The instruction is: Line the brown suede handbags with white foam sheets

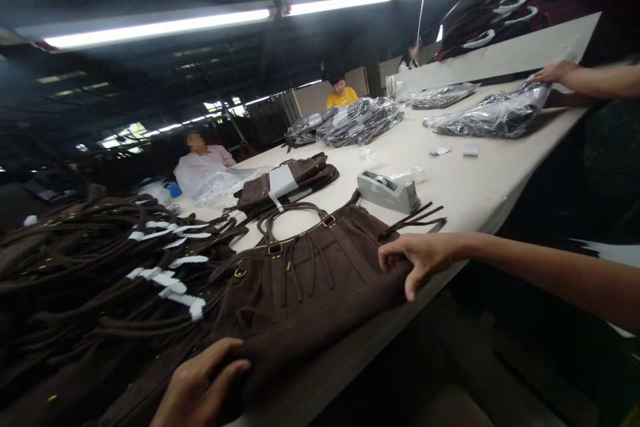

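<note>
A dark brown handbag (pixel 345 247) lies on the table's near edge, its handles pointing away from me and thin cords hanging over its front. My left hand (pixel 203 380) grips its lower left corner, thumb on top and the other fingers partly hidden. At the opposite lower corner, my right hand (pixel 425 257) is closed round the bag's edge, with the thumb on the near side. Between both hands the bottom of the bag forms a thick rounded edge. Dark straps stick out past the bag near my right hand.
Brown bags with white-wrapped handles (pixel 170 280) are heaped at left. A grey tape dispenser (pixel 387 192) stands behind my bag, beside a folded brown bag (pixel 287 180). Plastic-wrapped bags (pixel 357 121) lie farther back. A co-worker's hand (pixel 563 72) holds another wrapped bag (pixel 495 113) at right.
</note>
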Motion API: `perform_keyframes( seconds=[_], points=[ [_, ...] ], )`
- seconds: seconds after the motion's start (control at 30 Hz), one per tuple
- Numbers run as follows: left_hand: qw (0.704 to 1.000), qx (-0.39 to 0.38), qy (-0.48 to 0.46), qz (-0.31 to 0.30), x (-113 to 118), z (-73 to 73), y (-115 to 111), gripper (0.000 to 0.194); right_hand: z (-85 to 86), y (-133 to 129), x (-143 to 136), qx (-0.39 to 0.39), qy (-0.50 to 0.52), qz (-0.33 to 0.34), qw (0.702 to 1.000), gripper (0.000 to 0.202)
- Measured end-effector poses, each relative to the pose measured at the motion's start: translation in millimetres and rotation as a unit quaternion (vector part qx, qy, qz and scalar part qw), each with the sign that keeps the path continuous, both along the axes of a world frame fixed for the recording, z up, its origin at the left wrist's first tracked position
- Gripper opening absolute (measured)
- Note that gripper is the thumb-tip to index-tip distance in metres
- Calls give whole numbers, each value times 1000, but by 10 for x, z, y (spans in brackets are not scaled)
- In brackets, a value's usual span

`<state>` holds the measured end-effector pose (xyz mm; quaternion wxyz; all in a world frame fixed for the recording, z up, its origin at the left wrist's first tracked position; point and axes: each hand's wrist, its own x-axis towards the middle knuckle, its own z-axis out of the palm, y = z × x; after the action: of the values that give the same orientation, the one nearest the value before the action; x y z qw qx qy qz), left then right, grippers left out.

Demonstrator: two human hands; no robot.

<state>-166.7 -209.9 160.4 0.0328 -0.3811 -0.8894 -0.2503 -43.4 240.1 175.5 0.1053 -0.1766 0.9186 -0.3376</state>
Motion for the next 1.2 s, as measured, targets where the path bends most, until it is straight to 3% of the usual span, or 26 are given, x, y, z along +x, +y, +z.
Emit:
perform_keyframes(
  seconds=[0.13,0.23,0.33,0.43,0.57,0.77,1.0,1.2],
  points=[
    [987,45,-134,78,-24,95,247,39,151,-125,-67,25,-6,-44,999,72],
    [973,70,-191,109,-13,113,312,39,296,-338,-73,54,51,-65,995,67],
    [963,74,-224,128,5,119,296,39,382,-559,-76,76,42,-9,996,50],
    [957,73,-246,138,-7,125,278,41,395,-690,-100,90,7,34,995,52],
    [955,71,-247,145,-73,145,312,41,425,-768,-120,128,16,-8,992,54],
    [959,46,-221,169,-197,226,433,43,468,-876,-125,202,27,-68,977,35],
    [960,53,-201,189,-341,255,469,44,428,-752,-203,125,-22,-68,989,58],
    [963,46,-190,187,-415,220,495,42,449,-793,-220,120,12,-82,989,45]
  ],
)
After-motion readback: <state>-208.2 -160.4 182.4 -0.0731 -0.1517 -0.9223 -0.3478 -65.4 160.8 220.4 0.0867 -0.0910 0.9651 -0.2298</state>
